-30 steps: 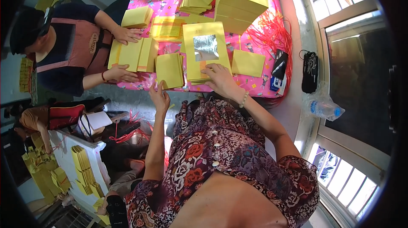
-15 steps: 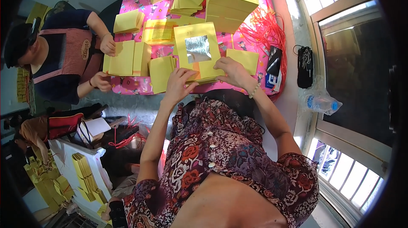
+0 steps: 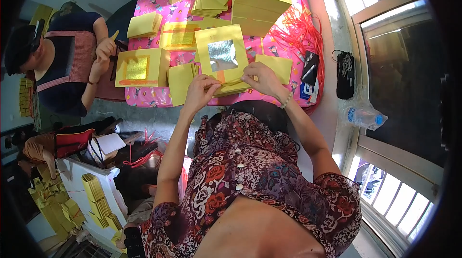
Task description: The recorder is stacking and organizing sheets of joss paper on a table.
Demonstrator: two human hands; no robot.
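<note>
A yellow paper sheet with a silver foil square point(image 3: 222, 56) lies in front of me on top of a stack, its near edge lifted and curling. My left hand point(image 3: 202, 89) pinches that edge at its left, beside an orange-red band. At the right end of the same edge, my right hand point(image 3: 262, 80) has thumb and fingers closed on it. Folded yellow papers point(image 3: 181, 82) lie close by my left hand. Another yellow paper point(image 3: 276, 68) sits just beyond my right wrist.
A co-worker point(image 3: 72, 60) at the left holds a small yellow piece near a stack with a gold square point(image 3: 136, 68). Tall yellow stacks point(image 3: 260, 12) stand at the back of the pink tablecloth point(image 3: 149, 96). Red string point(image 3: 303, 32), a dark phone point(image 3: 310, 68) and a plastic bottle point(image 3: 365, 117) lie rightward.
My fingers have drawn in and pinched the sheet's near edge, raising it slightly. The co-worker's hands have come off their stack with a yellow piece, and a gold square now shows there.
</note>
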